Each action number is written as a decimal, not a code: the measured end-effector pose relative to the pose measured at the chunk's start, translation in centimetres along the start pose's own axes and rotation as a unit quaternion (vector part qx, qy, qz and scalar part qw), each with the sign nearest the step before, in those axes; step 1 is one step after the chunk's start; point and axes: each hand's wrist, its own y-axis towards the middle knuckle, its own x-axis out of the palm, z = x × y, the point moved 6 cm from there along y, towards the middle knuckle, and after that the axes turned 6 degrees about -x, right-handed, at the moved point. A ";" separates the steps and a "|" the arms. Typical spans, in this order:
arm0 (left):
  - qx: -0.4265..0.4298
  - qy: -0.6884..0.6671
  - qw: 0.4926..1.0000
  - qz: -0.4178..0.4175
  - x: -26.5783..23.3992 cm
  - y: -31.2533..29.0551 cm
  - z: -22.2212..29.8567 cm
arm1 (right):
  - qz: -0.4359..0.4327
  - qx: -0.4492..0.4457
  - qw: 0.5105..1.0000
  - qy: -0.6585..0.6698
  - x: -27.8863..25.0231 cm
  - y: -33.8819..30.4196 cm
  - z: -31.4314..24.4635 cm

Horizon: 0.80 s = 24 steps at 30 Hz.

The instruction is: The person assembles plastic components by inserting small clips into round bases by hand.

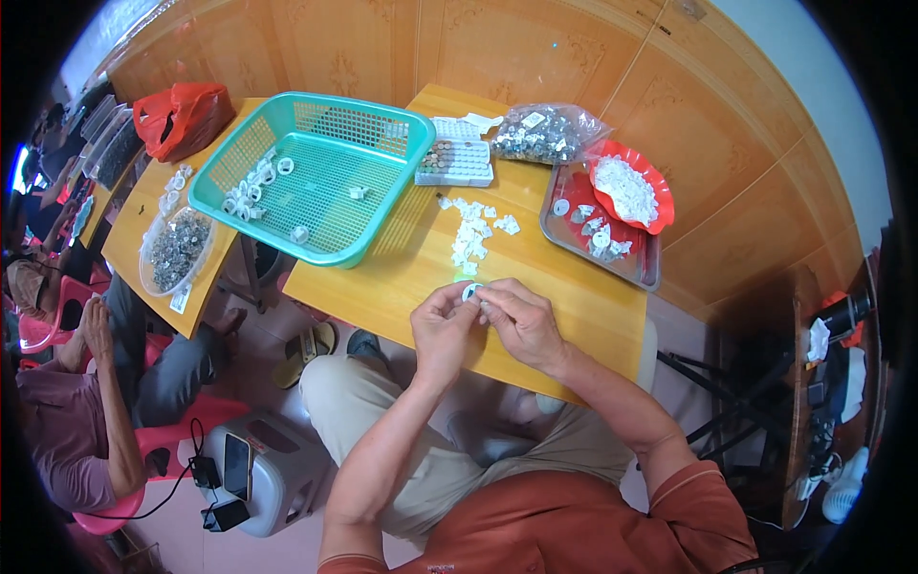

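Observation:
Over the near edge of the yellow table (545, 258), my left hand (443, 327) pinches a small round white plastic part (470, 292) with a dark centre. My right hand (521, 320) meets it from the other side, thumb and fingertips pressed together on the part. Whether a second tiny piece sits in those fingertips is hidden. Just beyond my hands lies a loose pile of small white plastic pieces (470, 234). Similar round white parts (251, 187) are gathered in the left of the green plastic basket (330, 251), with a few more scattered on its floor.
At the back are a white tray with small round pieces (453, 163) and a clear bag of small parts (545, 134). To the right, a red dish of white pieces (626, 191) overlaps a metal tray (612, 273). Left: a tub of metal parts (177, 251), a red bag (182, 120), another person's arm (113, 411).

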 end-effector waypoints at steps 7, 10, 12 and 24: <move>0.000 -0.001 1.000 0.002 -0.2 -0.2 -0.2 | 0.030 0.217 0.935 0.279 0.1 -0.4 2.5; -0.010 0.014 1.000 0.009 -0.3 -0.2 0.1 | 0.001 0.241 0.935 0.261 -0.7 0.0 3.6; -0.014 0.025 0.999 0.013 -0.4 -0.1 0.0 | -0.030 0.254 0.929 0.268 -1.0 0.4 3.8; -0.007 0.045 0.999 -0.022 0.0 0.0 -0.1 | -0.050 0.239 0.933 0.264 0.3 0.2 4.0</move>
